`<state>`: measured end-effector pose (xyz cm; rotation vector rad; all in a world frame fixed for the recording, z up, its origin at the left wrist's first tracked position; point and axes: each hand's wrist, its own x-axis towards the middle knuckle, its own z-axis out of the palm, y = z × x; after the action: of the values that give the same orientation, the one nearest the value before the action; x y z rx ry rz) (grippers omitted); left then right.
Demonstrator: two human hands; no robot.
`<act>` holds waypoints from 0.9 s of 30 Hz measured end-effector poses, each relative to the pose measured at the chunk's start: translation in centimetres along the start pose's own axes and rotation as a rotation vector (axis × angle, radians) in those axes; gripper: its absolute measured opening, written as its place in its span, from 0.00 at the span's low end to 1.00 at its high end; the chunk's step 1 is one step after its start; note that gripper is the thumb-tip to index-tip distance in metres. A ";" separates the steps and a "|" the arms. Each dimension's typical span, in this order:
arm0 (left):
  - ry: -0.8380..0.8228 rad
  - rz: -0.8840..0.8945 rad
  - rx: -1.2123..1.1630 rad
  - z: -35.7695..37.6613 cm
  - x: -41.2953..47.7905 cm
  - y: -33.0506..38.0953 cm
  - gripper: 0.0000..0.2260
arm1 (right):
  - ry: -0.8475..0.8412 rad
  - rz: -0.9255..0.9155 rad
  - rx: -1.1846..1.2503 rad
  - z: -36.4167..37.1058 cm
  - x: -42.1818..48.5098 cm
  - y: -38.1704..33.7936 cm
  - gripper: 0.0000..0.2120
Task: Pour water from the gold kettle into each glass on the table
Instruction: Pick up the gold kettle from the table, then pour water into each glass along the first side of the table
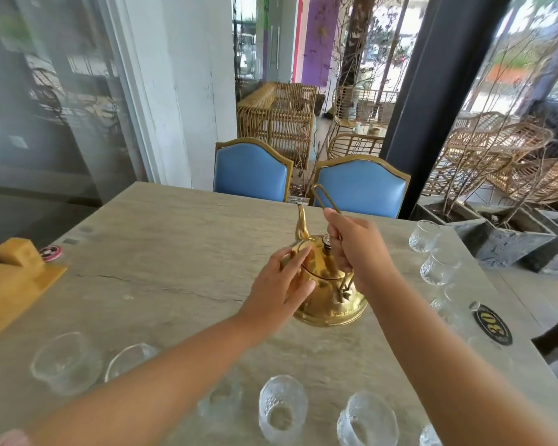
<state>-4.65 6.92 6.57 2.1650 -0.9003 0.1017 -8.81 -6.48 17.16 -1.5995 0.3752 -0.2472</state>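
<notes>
The gold kettle (pixel 331 294) stands on the stone table (pixel 174 252) at its middle, spout pointing away from me. My right hand (pixel 355 249) grips the kettle's tall wire handle. My left hand (pixel 281 288) rests with straight fingers against the kettle's left shoulder by the lid. Clear glasses stand near the front edge, among them one (pixel 282 410) and another (pixel 368 420), with two low ones at the left (pixel 65 362) (pixel 129 358). More glasses line the right side (pixel 424 236) (pixel 438 268).
A yellow wooden holder (pixel 13 278) and a round coaster (pixel 50 253) sit at the left edge. A black oval number tag (pixel 493 325) lies at the right. Two blue chairs (pixel 252 170) (pixel 361 185) stand behind the table. Stone planters (pixel 503 236) stand at the right.
</notes>
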 end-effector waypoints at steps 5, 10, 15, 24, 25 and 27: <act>-0.047 0.036 -0.082 -6.3 -4.8 0.8 0.25 | 0.037 -0.049 0.025 3.9 -6.1 -3.8 0.19; -0.044 0.116 -0.122 -11.7 -10.9 1.3 0.27 | 0.085 -0.065 0.061 7.7 -12.6 -5.4 0.17; -0.087 0.003 -0.241 -15.3 -16.5 1.0 0.24 | 0.090 -0.017 0.096 11.3 -17.8 -4.7 0.18; -0.090 -0.154 -0.308 -17.6 -23.0 0.6 0.23 | -0.015 0.040 0.055 15.7 -23.2 -3.1 0.19; -0.108 -0.233 -0.344 -17.7 -23.5 0.6 0.24 | -0.029 0.044 0.041 16.2 -23.6 -3.0 0.19; -0.132 -0.327 -0.421 -17.9 -24.5 0.2 0.27 | -0.062 0.047 0.020 17.1 -24.2 -2.8 0.19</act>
<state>-19.37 33.07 10.80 1.9025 -0.5644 -0.3645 -24.33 18.68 20.46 -1.5730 0.3612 -0.1645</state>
